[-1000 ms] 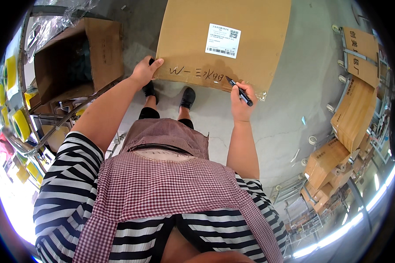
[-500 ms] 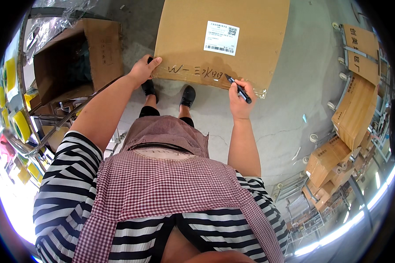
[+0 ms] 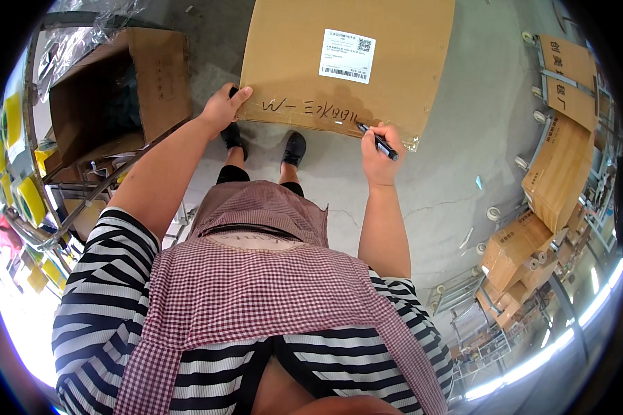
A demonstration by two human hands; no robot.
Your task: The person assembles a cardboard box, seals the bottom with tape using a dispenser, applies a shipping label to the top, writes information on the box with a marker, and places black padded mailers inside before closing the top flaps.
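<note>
A large brown cardboard box (image 3: 291, 55) lies ahead of me, with a white printed label (image 3: 347, 57) on its top and clear tape along its near edge. Black handwriting (image 3: 311, 108) runs along that edge. My right hand (image 3: 381, 155) grips a black marker (image 3: 378, 143), its tip on the cardboard at the right end of the writing. At the box's near left corner, my left hand (image 3: 219, 111) is closed, its thumb touching the box. A small black piece (image 3: 233, 91), which looks like the marker's cap, shows between its thumb and fingers.
To the left, an open cardboard box (image 3: 163, 86) stands on a metal rack, beside clear plastic film (image 3: 93, 31) and yellow tape rolls (image 3: 30, 194). Along the right, several cardboard boxes (image 3: 561, 173) stand near wheeled metal carts. My feet (image 3: 293, 147) are on the grey floor below the box.
The marker has shifted slightly right, and a few new strokes stand at the right end of the writing. The box has moved a little left and up in view. My left hand keeps its hold.
</note>
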